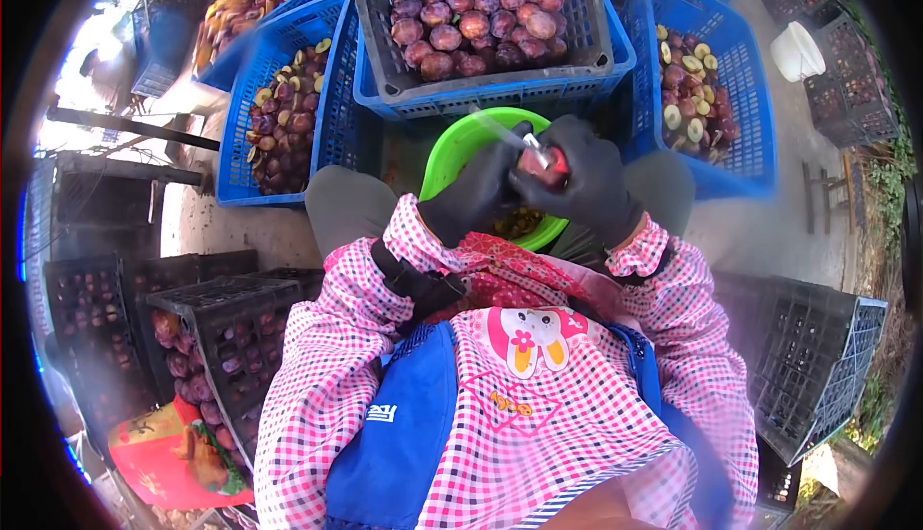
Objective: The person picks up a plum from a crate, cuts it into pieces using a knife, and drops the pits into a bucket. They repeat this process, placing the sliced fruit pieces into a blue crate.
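Observation:
Both my hands wear black gloves and meet over a bright green basin between my knees. My left hand is closed at the side of a dark red plum. My right hand curls around the plum's other side, closed on what looks like a small knife. Its silver metal lies against the fruit, and a pale blurred streak runs up and left from it. Fingers hide much of the grip. Yellowish-brown bits lie low in the basin, partly covered by my hands.
Ahead, a black crate of whole plums rests in a blue crate. Blue crates with cut plums stand at left and right. Black crates flank me. A white bucket is at far right.

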{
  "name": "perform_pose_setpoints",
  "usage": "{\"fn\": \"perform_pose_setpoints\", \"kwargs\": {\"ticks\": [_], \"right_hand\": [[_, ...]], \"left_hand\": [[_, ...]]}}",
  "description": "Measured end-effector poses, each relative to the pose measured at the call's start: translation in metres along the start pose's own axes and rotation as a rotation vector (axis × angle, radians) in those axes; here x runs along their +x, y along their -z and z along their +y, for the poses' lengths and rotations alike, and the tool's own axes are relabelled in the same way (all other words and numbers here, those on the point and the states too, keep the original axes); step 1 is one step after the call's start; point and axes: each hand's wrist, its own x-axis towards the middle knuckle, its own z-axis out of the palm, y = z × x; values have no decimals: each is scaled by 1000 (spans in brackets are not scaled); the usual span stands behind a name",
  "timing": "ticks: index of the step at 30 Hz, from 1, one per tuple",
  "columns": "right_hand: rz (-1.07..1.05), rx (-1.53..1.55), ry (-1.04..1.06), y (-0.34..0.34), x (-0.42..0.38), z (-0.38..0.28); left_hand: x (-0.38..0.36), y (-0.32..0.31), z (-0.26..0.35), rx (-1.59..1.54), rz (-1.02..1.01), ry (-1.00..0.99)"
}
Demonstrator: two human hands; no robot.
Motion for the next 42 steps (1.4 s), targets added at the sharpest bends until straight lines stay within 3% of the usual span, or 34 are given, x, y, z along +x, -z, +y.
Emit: {"fn": "perform_pose_setpoints", "kwargs": {"ticks": [1, 2, 3, 4, 5, 6, 7, 8, 9, 10, 12, 13, 15, 16, 17, 18, 19, 20, 22, 24, 25, 26, 27, 28, 29, 30, 31, 33, 35, 36, 39, 41, 42], "right_hand": [[-1, -2, -2, 4, 2, 0], [-148, 2, 97, 7, 2, 1], [-284, 7, 188, 8, 0, 1], [-195, 235, 49, 8, -3, 7], [-196, 231, 52, 6, -8, 19], [-71, 371, -161, 4, -6, 24], [53, 514, -379, 1, -6, 26], [270, 1079, -740, -6, -8, 25], [130, 1184, -761, 5, -10, 30], [141, 1181, -753, 5, -13, 32], [121, 1010, -746, 7, -15, 28], [82, 842, -743, 8, -12, 22], [-195, 455, -487, 4, -7, 25], [-207, 375, -417, 5, -2, 15], [-216, 294, -343, 6, 4, 6], [-216, 293, -334, 3, 2, 9], [-369, 236, -400, -5, -3, 15], [-522, 181, -468, -10, -10, 18], [-469, 226, -458, -8, -10, 19], [-332, 237, -545, 12, 3, 15], [-250, 212, -641, 37, 17, 7], [-117, 96, -607, 61, 26, 13], [20, -23, -572, 85, 31, 28], [88, -213, -413, 110, 32, 59], [153, -403, -252, 132, 32, 83], [168, -408, -260, 145, 30, 86], [227, -353, -287, 158, 31, 85], [289, -301, -312, 165, 28, 88], [280, -295, -264, 156, 21, 92], [268, -167, -631, 150, 23, 83], [210, -59, -811, 143, 9, 74], [224, -66, -790, 144, -9, 80], [227, -67, -768, 144, -16, 84]], "left_hand": [[-4, -4, 2, 45, -105, -75], [22, 38, -31, 457, -426, -425], [14, 39, -30, 455, -427, -414], [5, 42, -24, 202, -370, -95], [2, 43, -20, -53, -300, 211], [15, 39, -17, -243, -393, 345], [13, 39, -13, -243, -170, 351], [12, 39, -10, -101, -142, 235], [13, 40, -6, 47, -114, 119], [11, 36, -8, 52, -111, 118], [5, 25, -19, 702, 0, -785], [4, 23, -20, 699, -5, -782], [2, 21, -19, -431, -70, -15], [-1, 42, -34, -135, -325, -249], [3, 57, -52, -133, -328, -250], [6, 57, -58, -352, -209, -62], [2, 50, -56, -568, -80, 127], [-8, 43, -55, -184, -84, -62], [-32, 6, -19, -163, 10, -18], [-36, 14, 3, -137, 92, 25], [-35, 46, 18, 180, 305, -39], [-35, 84, 39, 501, 511, -103], [-40, 140, 72, 342, 533, -289], [-50, 94, 125, 743, 789, -284], [-49, 102, 142, 995, 824, -523], [-41, 108, 158, 1243, 842, -771], [-17, 112, 167, 1249, 827, -780], [40, 123, 180, 1698, 648, -905], [98, 84, 162, 1479, 291, -615], [129, 76, 153, 1626, 223, -585], [254, 112, 119, 2050, -139, -506], [281, 90, 101, 1948, -96, -409], [285, 77, 100, 1874, -192, -212]]}}
